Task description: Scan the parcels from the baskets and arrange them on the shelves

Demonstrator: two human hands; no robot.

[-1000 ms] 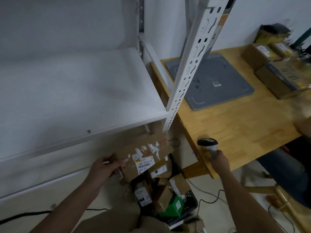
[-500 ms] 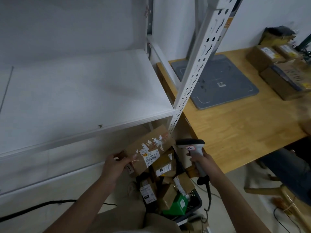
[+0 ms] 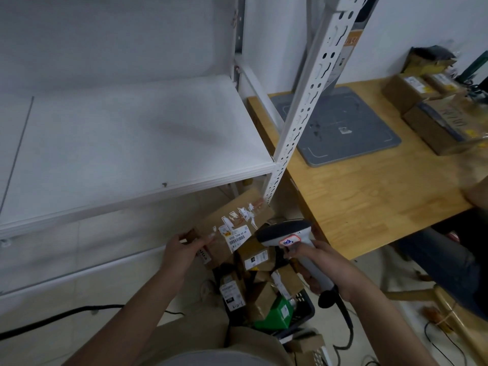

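Now your left grip [image 3: 182, 250] clasps the left end of a cardboard parcel [image 3: 227, 223]. The parcel sits label up, just above the full black basket [image 3: 306, 309] on the floor and below the white shelf [image 3: 132, 143]. Your right grip [image 3: 326, 265] is clenched round the handle of a scanner [image 3: 284, 232]. The scanner's head is just beside the parcel's barcode label, near the wooden surface [image 3: 369, 186].

A wooden table [image 3: 369, 196] stood against a white wall [image 3: 422, 27] above a pale tiled floor [image 3: 39, 350] in dim light.
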